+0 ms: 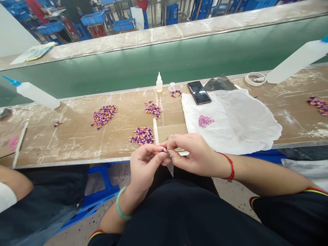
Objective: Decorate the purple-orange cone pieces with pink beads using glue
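Observation:
Between thumb and fingers, my left hand (147, 162) pinches a small purple-and-orange piece (164, 150) above the table's front edge. My right hand (191, 150) meets it there, thumb and index finger pressed together at the piece's right end; whatever is in that pinch is too small to make out. Just beyond my left hand lies a pile of purple-and-orange pieces (141, 136), with a white strip (155, 131) beside it. Past my right hand, a heap of tiny pink bits (205, 121) rests on a white cloth (238, 119).
More purple-and-orange pieces form piles at the left (104, 116) and centre (153, 110). A small dropper bottle (159, 83), a phone (199, 92) and a tape roll (255, 79) stand or lie toward the back. Large white bottles (38, 95) lean at both sides. Another person's arm (15, 181) is at left.

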`<state>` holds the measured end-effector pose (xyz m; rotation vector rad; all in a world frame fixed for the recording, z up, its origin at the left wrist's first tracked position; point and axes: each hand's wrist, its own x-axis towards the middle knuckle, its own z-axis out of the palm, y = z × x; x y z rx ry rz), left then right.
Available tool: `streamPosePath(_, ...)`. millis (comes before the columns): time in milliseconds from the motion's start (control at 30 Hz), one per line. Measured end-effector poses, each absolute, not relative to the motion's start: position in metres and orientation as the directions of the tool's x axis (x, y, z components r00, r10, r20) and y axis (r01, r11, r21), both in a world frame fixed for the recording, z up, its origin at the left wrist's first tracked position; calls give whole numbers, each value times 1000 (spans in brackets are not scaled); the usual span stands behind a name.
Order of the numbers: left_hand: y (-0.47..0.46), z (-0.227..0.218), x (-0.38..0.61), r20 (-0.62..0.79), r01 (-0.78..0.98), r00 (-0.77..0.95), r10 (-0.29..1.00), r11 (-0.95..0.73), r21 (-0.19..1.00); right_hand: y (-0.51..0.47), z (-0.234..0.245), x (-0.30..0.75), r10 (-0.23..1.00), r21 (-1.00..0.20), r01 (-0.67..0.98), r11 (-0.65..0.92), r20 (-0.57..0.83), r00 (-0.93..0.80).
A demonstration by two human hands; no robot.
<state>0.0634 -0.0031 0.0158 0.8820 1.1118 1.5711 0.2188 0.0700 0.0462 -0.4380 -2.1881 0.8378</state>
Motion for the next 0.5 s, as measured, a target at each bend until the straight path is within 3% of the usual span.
streamPosePath(133, -1, 15, 63, -5, -325, -245, 970, -77, 943, 72, 42, 219, 511, -643, 68, 763, 536, -672)
streamPosePath(233, 0, 17, 61, -33, -353, -229, 973, -52, 934, 72, 41, 219, 537, -682, 68, 729, 508, -673)
streamPosePath(400, -4, 22, 59, -67, -356, -226, 972, -18, 934, 73, 48, 220, 621, -890, 9, 456, 311, -720)
streamPosePath(500, -6, 25, 60, -63, -331, -227, 972, -16, 943, 75, 50, 221, 658, -938, -12, 347, 253, -709)
